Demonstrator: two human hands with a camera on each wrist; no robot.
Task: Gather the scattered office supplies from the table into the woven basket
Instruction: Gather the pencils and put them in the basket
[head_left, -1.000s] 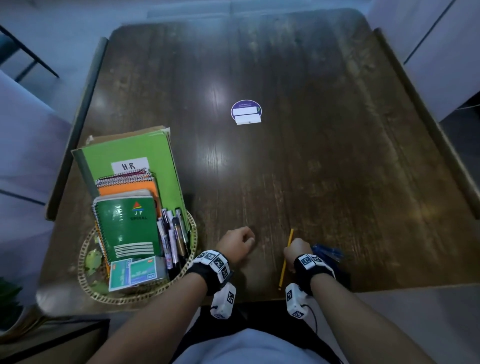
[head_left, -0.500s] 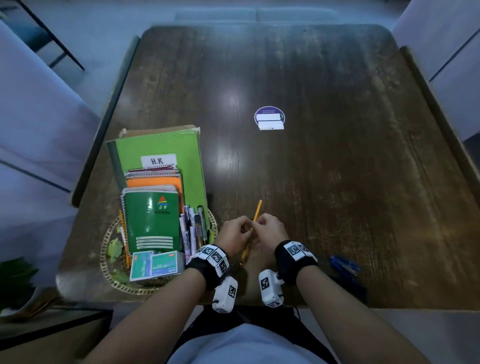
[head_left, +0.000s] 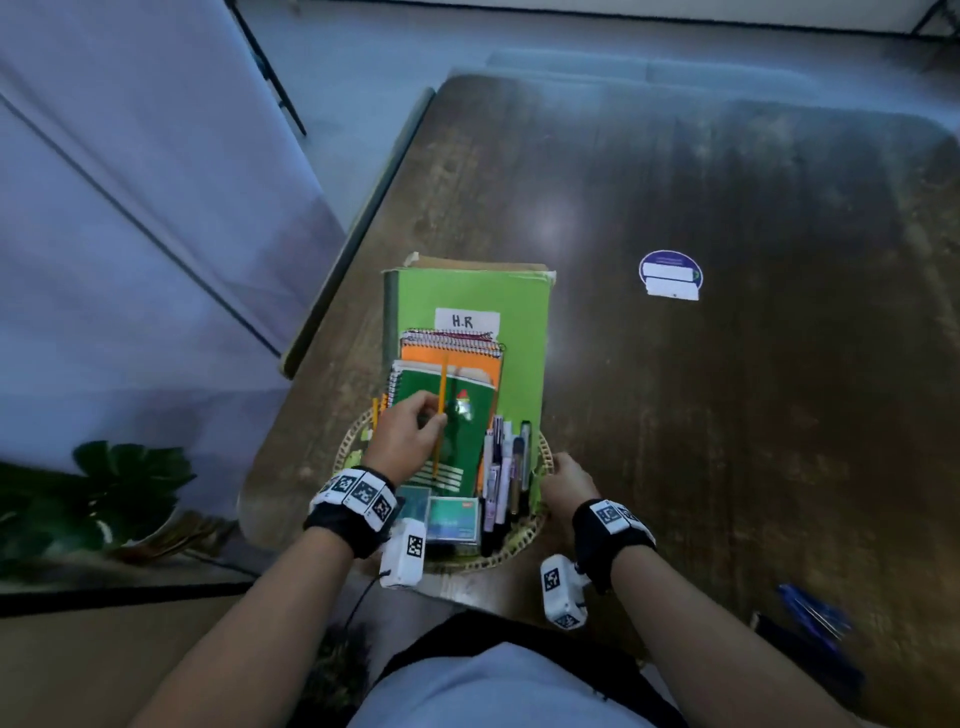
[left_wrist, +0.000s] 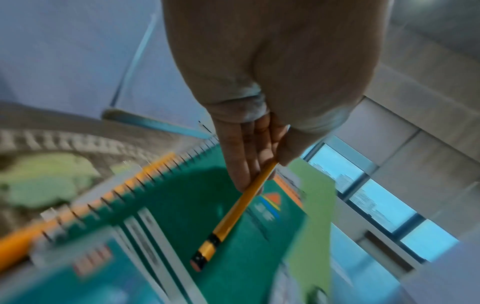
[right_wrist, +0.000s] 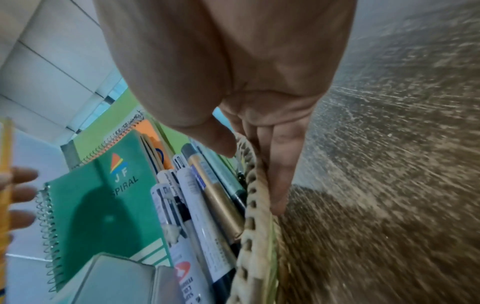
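Note:
The woven basket (head_left: 521, 544) stands at the table's near left, packed with a green spiral notebook (head_left: 470, 441), an orange notebook, a green folder (head_left: 524, 322) and several pens (head_left: 503, 470). Above the green notebook (left_wrist: 182, 195), my left hand (head_left: 410, 436) pinches a yellow pencil (head_left: 442, 392) in its fingertips. In the left wrist view the pencil (left_wrist: 233, 216) slants down with its eraser end lowest. My right hand (head_left: 563, 478) grips the basket's right rim (right_wrist: 253, 205), thumb inside and fingers (right_wrist: 283, 181) outside, beside the pens (right_wrist: 202, 205).
Blue pens (head_left: 810, 608) lie on the table near its front right edge. A round purple sticker with white labels (head_left: 670, 275) sits mid-table. A potted plant (head_left: 119, 488) stands on the floor at the left, beyond the table edge.
The pencil has gone from my right hand into my left, which carried it left over the basket. My right hand moved left and took hold of the basket rim.

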